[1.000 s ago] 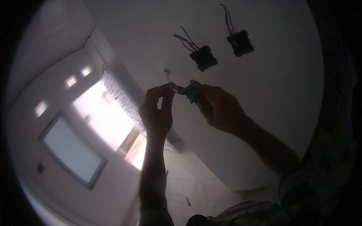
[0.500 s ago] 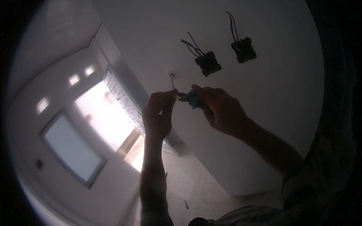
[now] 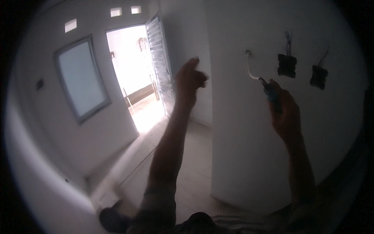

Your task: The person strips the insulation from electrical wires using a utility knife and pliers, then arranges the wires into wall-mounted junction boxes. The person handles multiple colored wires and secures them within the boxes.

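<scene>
A white cable (image 3: 250, 70) comes out of a small hole in the wall and curves down to the jaws of pliers (image 3: 274, 97) with blue-green handles. My right hand (image 3: 287, 117) is closed around those handles, the jaws pointing up and left at the cable's end. Whether the jaws grip the cable is too dark to tell. My left hand (image 3: 189, 82) is raised away from the cable, left of the wall's corner, with its forefinger stretched out and nothing seen in it.
Two black wall boxes, a nearer one (image 3: 287, 65) and a farther one (image 3: 319, 77), sit right of the cable with wires sticking up. Leftward are an open louvred door (image 3: 159, 64), a bright doorway and a framed window (image 3: 82, 78). Pale tiles cover the floor (image 3: 191, 156).
The view has swung left and levelled. My left hand has let go of the cable and moved away to the left. My right hand still holds the pliers at the cable's end.
</scene>
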The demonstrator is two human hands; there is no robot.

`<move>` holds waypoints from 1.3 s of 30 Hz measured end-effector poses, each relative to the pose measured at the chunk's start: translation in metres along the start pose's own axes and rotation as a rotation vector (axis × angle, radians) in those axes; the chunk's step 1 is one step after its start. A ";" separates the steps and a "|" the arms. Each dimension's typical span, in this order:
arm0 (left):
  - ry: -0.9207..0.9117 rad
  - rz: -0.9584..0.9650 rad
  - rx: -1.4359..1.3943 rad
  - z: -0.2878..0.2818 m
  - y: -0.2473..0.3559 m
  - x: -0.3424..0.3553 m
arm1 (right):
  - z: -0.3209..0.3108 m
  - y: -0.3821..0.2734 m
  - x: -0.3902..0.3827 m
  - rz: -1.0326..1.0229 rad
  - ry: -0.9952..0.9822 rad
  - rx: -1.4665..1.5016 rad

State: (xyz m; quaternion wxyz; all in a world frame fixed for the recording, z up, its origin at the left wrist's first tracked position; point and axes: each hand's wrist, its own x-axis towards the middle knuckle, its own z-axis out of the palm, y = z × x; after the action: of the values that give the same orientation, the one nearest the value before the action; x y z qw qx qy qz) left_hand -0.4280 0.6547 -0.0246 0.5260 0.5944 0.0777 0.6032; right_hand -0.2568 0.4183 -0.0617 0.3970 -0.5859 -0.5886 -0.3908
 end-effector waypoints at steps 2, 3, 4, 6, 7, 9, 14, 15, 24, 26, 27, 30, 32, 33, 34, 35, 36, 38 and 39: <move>0.112 -0.345 -0.154 -0.068 -0.034 0.038 | 0.001 -0.009 0.007 0.018 -0.039 0.067; 0.133 -0.425 -0.074 -0.096 -0.064 0.044 | 0.000 -0.013 0.010 0.034 -0.059 0.082; 0.147 -0.502 0.006 -0.117 -0.087 0.049 | -0.001 -0.014 0.010 0.048 -0.076 0.090; 0.144 -0.702 0.205 -0.139 -0.126 0.027 | -0.002 -0.011 0.002 0.108 -0.114 0.084; 0.119 -0.745 0.299 -0.152 -0.137 0.021 | -0.001 -0.009 0.002 0.073 -0.101 0.072; 0.084 -0.694 0.474 -0.162 -0.142 0.032 | -0.001 -0.005 -0.001 0.015 -0.064 0.036; 0.018 -0.225 0.888 -0.153 -0.064 0.166 | 0.005 -0.017 0.011 -0.102 0.010 0.003; 0.082 0.012 0.983 -0.192 0.007 0.226 | 0.012 -0.040 0.033 -0.181 0.066 0.084; -0.273 0.685 0.676 0.119 0.239 0.069 | 0.009 -0.024 0.003 -0.037 0.032 0.004; -0.255 0.702 0.720 0.134 0.213 0.061 | 0.008 -0.016 -0.006 -0.016 0.011 -0.046; -0.350 1.134 0.960 0.127 0.181 0.073 | 0.007 -0.012 -0.012 0.002 -0.012 -0.085; -0.452 1.369 0.960 0.084 0.139 0.050 | 0.004 -0.020 -0.007 -0.022 -0.004 -0.065; -0.518 0.914 0.757 0.062 0.108 0.012 | 0.004 -0.021 -0.009 -0.020 -0.005 -0.035; -0.533 0.883 0.696 0.054 0.090 0.001 | 0.004 -0.019 -0.010 -0.014 -0.007 -0.023; -0.579 0.862 0.648 0.047 0.081 -0.011 | 0.003 -0.019 -0.010 -0.011 -0.003 -0.008; -0.631 0.834 0.592 0.044 0.069 -0.021 | 0.001 -0.019 -0.012 0.009 -0.004 -0.013; -0.606 0.827 0.578 0.043 0.057 -0.031 | 0.002 -0.018 -0.013 0.027 -0.005 -0.013; -0.550 0.830 0.556 0.046 0.039 -0.045 | 0.003 -0.017 -0.016 0.042 0.008 -0.006; -0.531 0.819 0.556 0.049 0.033 -0.048 | 0.004 -0.014 -0.017 0.040 0.021 0.000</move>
State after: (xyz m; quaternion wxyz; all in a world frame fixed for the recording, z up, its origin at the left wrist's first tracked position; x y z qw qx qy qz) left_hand -0.4196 0.5793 -0.0173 0.0741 0.8239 -0.1384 0.5446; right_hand -0.2709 0.4153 -0.0793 0.4109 -0.5932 -0.5726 -0.3890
